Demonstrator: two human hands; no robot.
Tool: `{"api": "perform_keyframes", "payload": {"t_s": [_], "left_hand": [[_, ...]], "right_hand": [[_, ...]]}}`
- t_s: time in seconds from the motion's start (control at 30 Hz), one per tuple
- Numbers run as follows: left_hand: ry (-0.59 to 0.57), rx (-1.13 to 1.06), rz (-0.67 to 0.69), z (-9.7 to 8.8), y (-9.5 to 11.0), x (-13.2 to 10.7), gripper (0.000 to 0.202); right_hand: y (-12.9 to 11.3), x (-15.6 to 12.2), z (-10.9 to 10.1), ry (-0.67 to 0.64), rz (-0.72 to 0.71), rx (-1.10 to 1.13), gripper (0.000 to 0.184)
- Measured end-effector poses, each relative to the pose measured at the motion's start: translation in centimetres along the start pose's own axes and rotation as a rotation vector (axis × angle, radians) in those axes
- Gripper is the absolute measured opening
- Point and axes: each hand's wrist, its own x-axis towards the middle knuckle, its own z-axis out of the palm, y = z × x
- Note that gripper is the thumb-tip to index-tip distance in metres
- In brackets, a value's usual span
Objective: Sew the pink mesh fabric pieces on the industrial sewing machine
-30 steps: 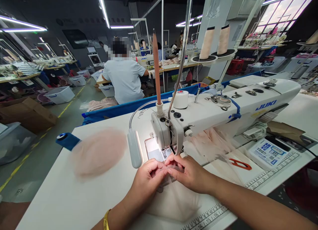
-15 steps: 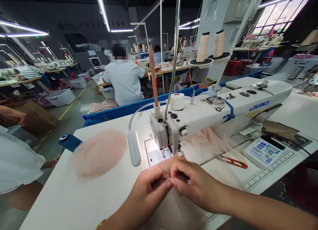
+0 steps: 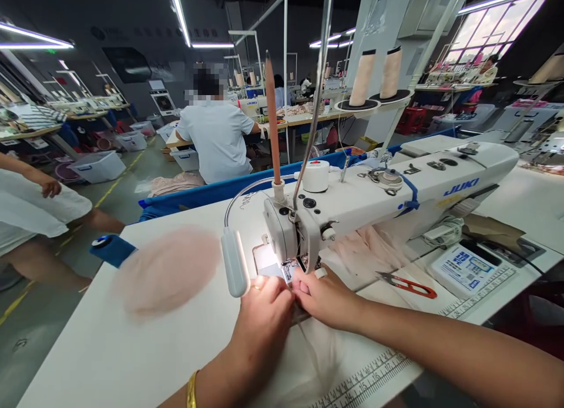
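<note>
In the head view, the sheer fabric (image 3: 318, 346) is lying directly beneath and in front of the two hands, on the near side of the sewing machine (image 3: 423, 176). Its upper part is running in under the fingers toward the presser foot (image 3: 288, 272), while its loose part is spreading toward the wearer over the white table (image 3: 88, 343), near the printed ruler (image 3: 368, 380). The cloth is looking pale beige and almost see-through, with soft folds fanning down from between the hands; its far edge is being hidden by the fingers.

The left hand (image 3: 264, 317) is resting knuckles up, its fingers curling inward just beside the presser foot; its fingertips are being hidden, so I cannot tell whether they are pinching the cloth. The right hand (image 3: 328, 296) is coming in from the other side, its thumb and fingers bunching together close to the left hand and pinching the fabric, though the held edge itself is barely showing.

Near the left hand, the grey lamp (image 3: 235, 264) is lighting the needle area. Beyond the right forearm, the red-handled snips (image 3: 409, 285) are lying on the table
</note>
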Motion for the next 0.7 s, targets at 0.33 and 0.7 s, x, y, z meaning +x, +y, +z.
{"api": "perform_keyframes", "payload": {"t_s": [0.33,0.7], "left_hand": [[-0.021,-0.068,0.105,0.0,-0.4,-0.4,0.033],[0.035,0.021,0.104,0.0,-0.8,-0.4,0.026]], "right_hand": [[3.2,-1.1,0.1,0.115,-0.266,-0.086,0.019],[3.4,-0.8,0.2,0.196,-0.384,-0.168,0.025]]}}
